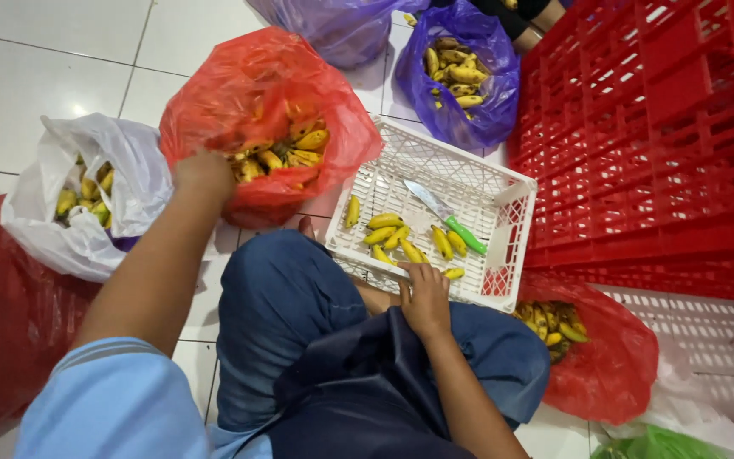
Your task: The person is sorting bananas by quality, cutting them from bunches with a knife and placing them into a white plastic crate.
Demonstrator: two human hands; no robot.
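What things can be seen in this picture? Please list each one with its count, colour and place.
red bag of bananas: one, red, upper middle, open.
white bag of bananas: one, white, left.
purple bag of bananas: one, purple, top, beside the red crate.
second purple bag: one, purple, top edge, contents hidden.
white basket: one, white, centre, on the floor.
loose bananas: about nine, yellow, in the white basket.
knife: one, green handle, in the white basket.
red crate: red, right; count unclear.
small red bag of bananas: one, red, lower right.
green bag: one, green, bottom right corner.
left hand: reaching into the red bag of bananas.
right hand: at the near rim of the white basket.
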